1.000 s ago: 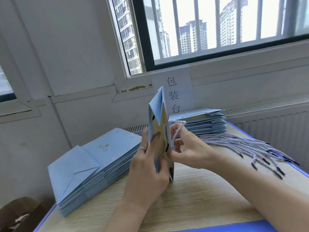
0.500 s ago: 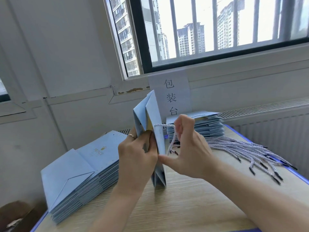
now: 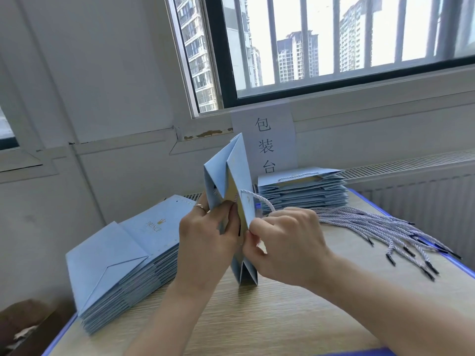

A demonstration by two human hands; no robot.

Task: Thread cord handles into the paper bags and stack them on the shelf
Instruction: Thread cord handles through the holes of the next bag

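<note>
A light blue paper bag (image 3: 237,173) stands on edge on the wooden table (image 3: 257,325), its folds partly spread. My left hand (image 3: 205,235) grips the bag's left side, thumb pressed on the inner fold. My right hand (image 3: 288,242) pinches a white twisted cord (image 3: 257,199) against the bag's right panel; the cord loops out of the panel near its top. The cord's end is hidden by my fingers.
A stack of flat blue bags (image 3: 123,258) lies at the left of the table. Behind the held bag sits a stack of bags with handles (image 3: 303,188). Several loose cords (image 3: 380,227) fan out at the right. A paper sign (image 3: 266,142) hangs under the window.
The bag has opened wider and turned. My right hand has dropped from the bag's upper part to its middle, drawing the cord down.
</note>
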